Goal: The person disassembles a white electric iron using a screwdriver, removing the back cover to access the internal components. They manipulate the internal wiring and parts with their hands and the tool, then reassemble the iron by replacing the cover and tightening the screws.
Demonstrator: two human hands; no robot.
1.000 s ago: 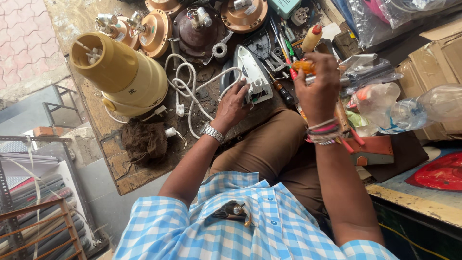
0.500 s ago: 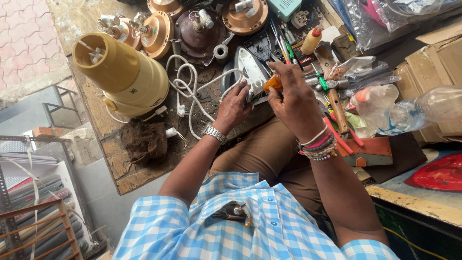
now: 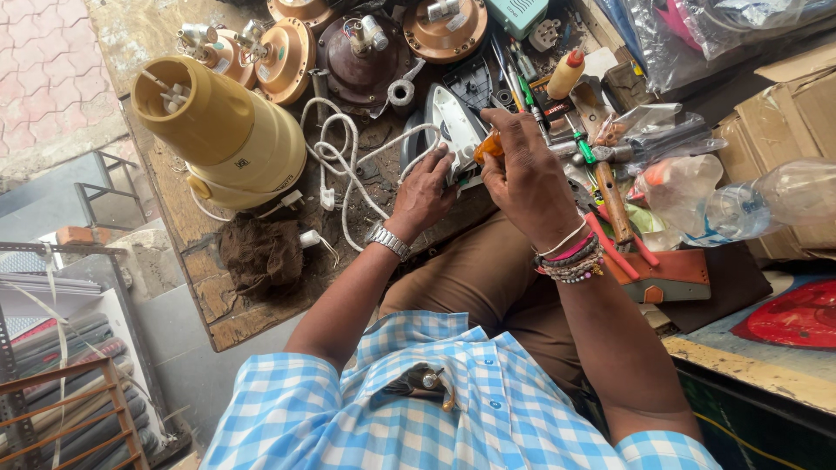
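1 iron point(image 3: 455, 122), 1 yellow mixer point(image 3: 228, 137), 4 motor housings point(image 3: 292, 57), 1 plastic bottle point(image 3: 766, 204).
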